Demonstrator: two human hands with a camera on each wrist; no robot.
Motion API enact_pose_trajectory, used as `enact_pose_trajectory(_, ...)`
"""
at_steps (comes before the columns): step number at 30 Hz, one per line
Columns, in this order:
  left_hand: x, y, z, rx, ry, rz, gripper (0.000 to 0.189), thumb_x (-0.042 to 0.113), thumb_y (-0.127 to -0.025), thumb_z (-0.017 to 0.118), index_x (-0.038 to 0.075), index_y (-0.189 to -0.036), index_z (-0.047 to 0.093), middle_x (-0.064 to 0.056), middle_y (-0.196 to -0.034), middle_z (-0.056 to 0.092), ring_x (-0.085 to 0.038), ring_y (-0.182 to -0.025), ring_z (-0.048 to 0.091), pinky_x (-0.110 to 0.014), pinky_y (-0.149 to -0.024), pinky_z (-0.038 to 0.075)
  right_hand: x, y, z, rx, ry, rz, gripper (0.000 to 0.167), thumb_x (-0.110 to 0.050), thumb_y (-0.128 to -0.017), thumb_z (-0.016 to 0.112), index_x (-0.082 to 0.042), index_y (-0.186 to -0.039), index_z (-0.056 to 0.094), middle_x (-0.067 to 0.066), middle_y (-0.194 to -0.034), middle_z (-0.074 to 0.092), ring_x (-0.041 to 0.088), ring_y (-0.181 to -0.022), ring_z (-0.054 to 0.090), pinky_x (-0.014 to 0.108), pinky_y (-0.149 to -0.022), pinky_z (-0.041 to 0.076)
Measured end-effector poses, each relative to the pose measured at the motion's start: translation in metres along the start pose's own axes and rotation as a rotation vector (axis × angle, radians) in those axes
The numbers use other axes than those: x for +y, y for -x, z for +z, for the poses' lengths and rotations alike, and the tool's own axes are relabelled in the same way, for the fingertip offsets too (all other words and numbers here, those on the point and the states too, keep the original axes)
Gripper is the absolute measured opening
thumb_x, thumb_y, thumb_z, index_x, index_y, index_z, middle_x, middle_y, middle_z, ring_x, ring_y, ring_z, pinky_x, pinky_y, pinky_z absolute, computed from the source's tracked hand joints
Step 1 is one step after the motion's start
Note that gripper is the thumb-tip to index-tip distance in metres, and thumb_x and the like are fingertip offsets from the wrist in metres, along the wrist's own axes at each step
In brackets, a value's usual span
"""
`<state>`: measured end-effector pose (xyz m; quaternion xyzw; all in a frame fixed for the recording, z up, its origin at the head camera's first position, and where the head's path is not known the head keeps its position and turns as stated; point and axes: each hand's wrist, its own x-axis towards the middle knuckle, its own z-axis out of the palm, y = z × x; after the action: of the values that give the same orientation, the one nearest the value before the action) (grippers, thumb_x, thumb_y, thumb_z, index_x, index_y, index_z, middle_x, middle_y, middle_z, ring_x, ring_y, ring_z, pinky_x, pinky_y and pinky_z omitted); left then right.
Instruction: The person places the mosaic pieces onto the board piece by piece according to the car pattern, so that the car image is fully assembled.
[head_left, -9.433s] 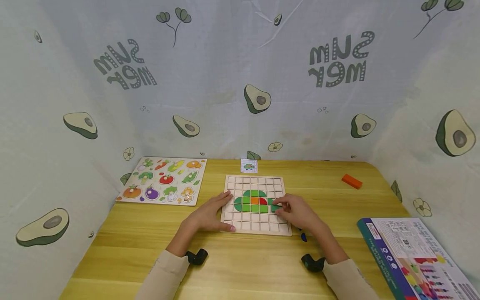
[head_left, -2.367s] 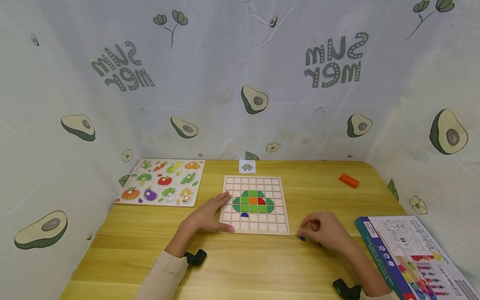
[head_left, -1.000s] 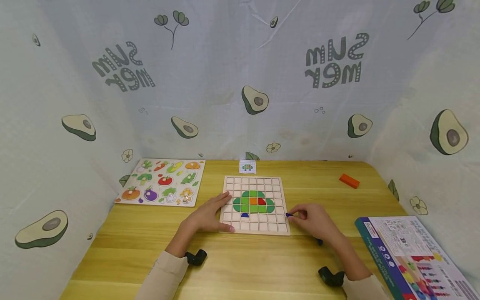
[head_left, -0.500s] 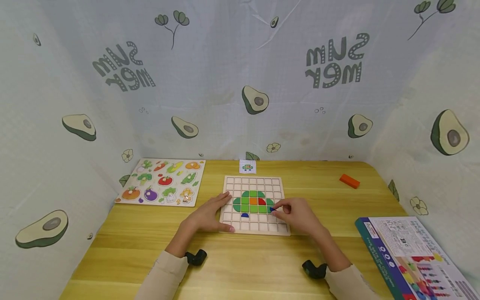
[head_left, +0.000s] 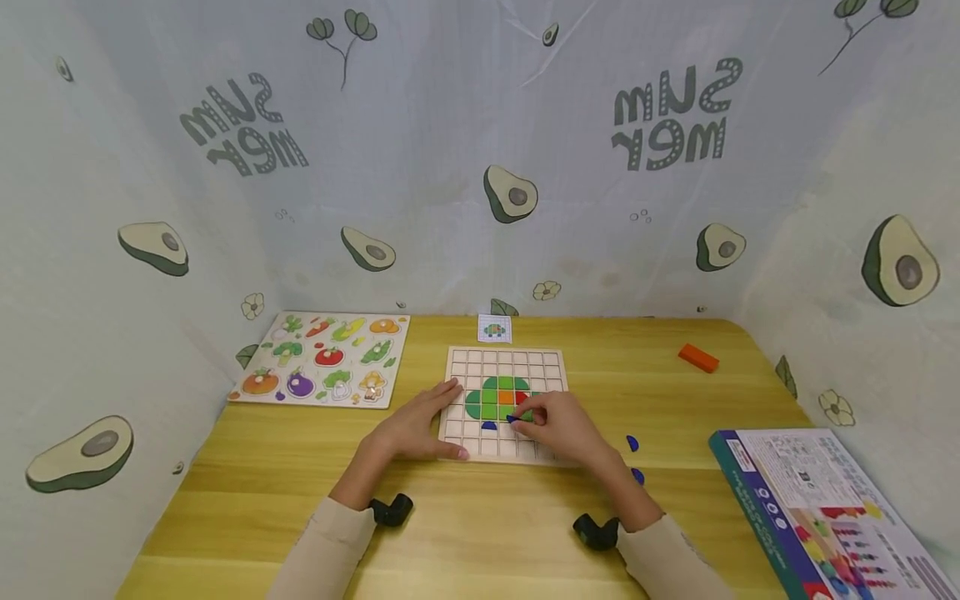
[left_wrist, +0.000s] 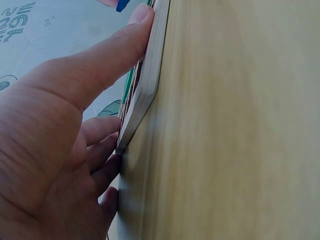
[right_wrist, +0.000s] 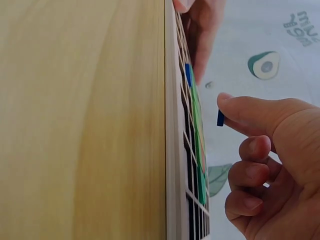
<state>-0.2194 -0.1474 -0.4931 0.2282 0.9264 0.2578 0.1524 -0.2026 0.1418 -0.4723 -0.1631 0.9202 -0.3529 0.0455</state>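
A wooden grid board (head_left: 547, 362) lies mid-table, bearing a pattern of green, orange and red tiles (head_left: 489, 397). One blue half-circle tile (head_left: 489, 425) sits in a cell under the pattern's left part. My left hand (head_left: 422, 425) rests at the board's left side, fingers along the edge, thumb on the near corner. Between thumb and fingertip my right hand (head_left: 558, 425) pinches another blue half-circle tile (head_left: 512, 418). In the right wrist view this tile (right_wrist: 220, 118) is held apart from the board's surface. Two blue half-circle tiles, one here (head_left: 632, 442), lie right of my right hand.
A small pattern card (head_left: 494, 328) lies behind the board. To the left is a vegetable puzzle board (head_left: 360, 403). An orange block (head_left: 698, 357) lies at the back right, a flat printed box (head_left: 810, 500) at the front right. A printed cloth surrounds the table.
A green piece and then one blue tile went onto the board. My right hand picked up another blue tile from the table and carried it left over the board. The left hand stayed put.
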Motion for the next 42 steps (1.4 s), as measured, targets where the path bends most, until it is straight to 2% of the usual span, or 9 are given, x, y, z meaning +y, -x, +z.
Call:
enact_pose_trajectory(13, -0.001, -0.001, -0.003, 0.003, 0.020, 0.005, 0.113, 0.067, -0.075, 0.082, 0.025, -0.165, 0.027, 0.006, -0.173, 0.017, -0.030, -0.160, 0.017, -0.054, -0.127, 0.024, -0.013, -0.011, 0.025, -0.050, 0.015, -0.087, 0.009, -0.025, -0.089, 0.082, -0.018, -0.095, 0.083, -0.007, -0.054, 0.044, 0.008, -0.050, 0.040, 0.021, -0.049, 0.027)
enact_pose_trajectory(19, 0.000, -0.002, -0.003, 0.000, 0.025, 0.010, 0.114, 0.067, -0.075, 0.082, 0.024, -0.165, 0.027, 0.005, -0.174, 0.017, -0.030, -0.160, 0.017, -0.055, -0.127, 0.024, -0.016, -0.014, 0.030, -0.059, 0.033, -0.091, 0.009, -0.024, -0.089, 0.082, -0.019, -0.096, 0.083, -0.008, -0.054, 0.045, 0.007, -0.049, 0.040, 0.021, -0.048, 0.027)
enact_pose_trajectory(36, 0.000, -0.004, -0.006, -0.012, 0.003, 0.005, 0.113, 0.065, -0.076, 0.082, 0.023, -0.165, 0.027, 0.006, -0.174, 0.016, -0.028, -0.161, 0.016, -0.053, -0.128, 0.022, -0.017, -0.018, 0.031, -0.056, 0.043, -0.099, 0.005, -0.021, -0.091, 0.080, -0.017, -0.090, 0.082, -0.008, -0.054, 0.046, 0.006, -0.050, 0.041, 0.019, -0.048, 0.026)
enact_pose_trajectory(42, -0.001, -0.002, -0.005, -0.009, 0.014, -0.004, 0.113, 0.065, -0.076, 0.083, 0.024, -0.165, 0.027, 0.005, -0.174, 0.017, -0.030, -0.160, 0.017, -0.054, -0.128, 0.023, -0.017, -0.015, 0.029, -0.047, 0.028, -0.088, 0.009, -0.026, -0.091, 0.081, -0.017, -0.091, 0.082, -0.007, -0.057, 0.046, 0.008, -0.053, 0.042, 0.021, -0.050, 0.027)
